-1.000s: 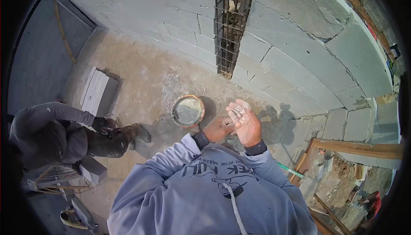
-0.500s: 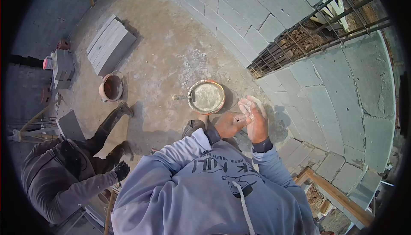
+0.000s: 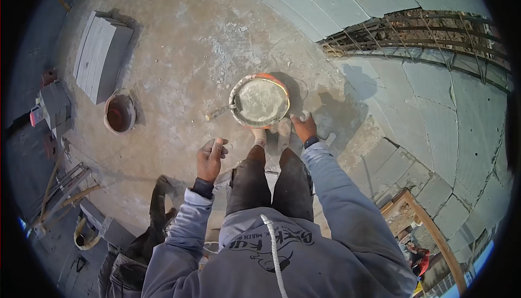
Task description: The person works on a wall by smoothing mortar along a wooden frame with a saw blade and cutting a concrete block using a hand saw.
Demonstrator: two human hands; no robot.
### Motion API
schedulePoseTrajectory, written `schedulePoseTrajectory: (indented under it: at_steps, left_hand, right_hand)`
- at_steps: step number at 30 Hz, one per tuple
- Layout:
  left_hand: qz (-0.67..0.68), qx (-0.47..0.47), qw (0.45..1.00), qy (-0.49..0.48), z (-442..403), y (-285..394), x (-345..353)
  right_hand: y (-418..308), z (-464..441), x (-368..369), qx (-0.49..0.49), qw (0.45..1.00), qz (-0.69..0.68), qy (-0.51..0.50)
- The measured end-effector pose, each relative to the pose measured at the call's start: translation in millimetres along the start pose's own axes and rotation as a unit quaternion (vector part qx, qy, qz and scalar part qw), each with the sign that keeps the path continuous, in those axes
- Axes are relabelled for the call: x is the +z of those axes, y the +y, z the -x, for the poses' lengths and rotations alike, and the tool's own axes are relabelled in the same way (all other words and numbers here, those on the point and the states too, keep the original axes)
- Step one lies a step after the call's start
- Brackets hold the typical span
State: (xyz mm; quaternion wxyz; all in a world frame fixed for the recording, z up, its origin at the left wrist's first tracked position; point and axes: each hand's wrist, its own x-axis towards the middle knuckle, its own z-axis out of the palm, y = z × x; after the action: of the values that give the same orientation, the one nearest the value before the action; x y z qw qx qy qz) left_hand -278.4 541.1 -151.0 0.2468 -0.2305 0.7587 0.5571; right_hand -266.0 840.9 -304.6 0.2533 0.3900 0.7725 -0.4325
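A round bucket (image 3: 286, 85) filled with pale grey mortar (image 3: 261, 101) stands on the floor just beyond my feet. A short handle (image 3: 217, 113) sticks out to its left. My right hand (image 3: 304, 126) is close to the bucket's near right rim, its fingers bent and apart; I cannot tell whether it touches. My left hand (image 3: 210, 158) hangs in the air, nearer to me and left of the bucket. Its fingers are loosely curled, the thumb stands apart, and nothing shows in it.
Stacked grey blocks (image 3: 103, 56) and a second bucket (image 3: 119, 113) stand on the left. A co-worker's leg (image 3: 157, 206) is at lower left. On the right runs a block wall (image 3: 380, 86) with a gap of rebar (image 3: 412, 37); a wooden frame (image 3: 434, 227) is at lower right.
My hands were together in front of my chest and have parted, the left going left, the right toward the bucket. My view has tilted down, and the co-worker sits lower in it.
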Motion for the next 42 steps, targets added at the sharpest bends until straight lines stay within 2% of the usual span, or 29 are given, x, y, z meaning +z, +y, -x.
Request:
schedulePoseTrajectory:
  at_steps: [5,8,9,10,12,13,16,19,20,22,25,29,33,42]
  left_hand:
    - [0.003,-0.084,0.996,-0.011,8,-59,11]
    - [-0.037,-0.099,0.994,-0.035,20,-82,27]
    - [-0.041,-0.104,0.993,-0.043,25,-84,32]
    - [-0.042,-0.102,0.993,-0.051,26,-83,37]
    - [-0.048,-0.108,0.992,-0.047,29,-75,43]
    - [-0.048,-0.109,0.992,-0.048,31,-68,47]
    - [-0.044,-0.072,0.996,-0.026,29,-43,49]
    - [-0.031,-0.026,0.999,0.01,31,-9,44]
    - [-0.011,-0.016,1.0,0.019,32,-2,45]
    - [0.006,-0.025,0.999,0.019,36,4,50]
    - [0.012,-0.047,0.999,0.008,45,-3,62]
    - [0.006,-0.048,0.997,-0.053,55,-6,88]
    - [-0.041,-0.034,0.994,-0.099,55,-14,101]
    - [-0.063,-0.053,0.994,-0.079,25,-3,101]
  right_hand:
    - [8,-73,68,-0.042,0.99,0.127,0.053]
    - [17,-102,95,-0.069,0.997,0.023,0.006]
    - [17,-105,103,-0.013,0.999,0.043,0.004]
    - [15,-108,107,0.021,0.996,-0.031,-0.078]
    - [11,-106,104,0.084,0.953,-0.172,-0.236]
    - [6,-88,108,0.077,0.956,-0.224,-0.175]
    - [21,-83,128,0.011,0.976,-0.17,-0.136]
    - [12,-75,112,0.05,0.973,-0.189,-0.124]
    - [10,-76,101,0.052,0.98,-0.151,-0.122]
    - [-1,-70,65,0.06,0.989,-0.072,-0.111]
    - [2,-68,37,0.016,0.996,-0.061,-0.069]
    - [-1,-73,8,0.023,0.998,-0.024,-0.05]
    - [31,-95,-19,0.015,0.999,0.031,-0.038]
    - [76,-137,-110,0.05,0.996,0.072,0.01]
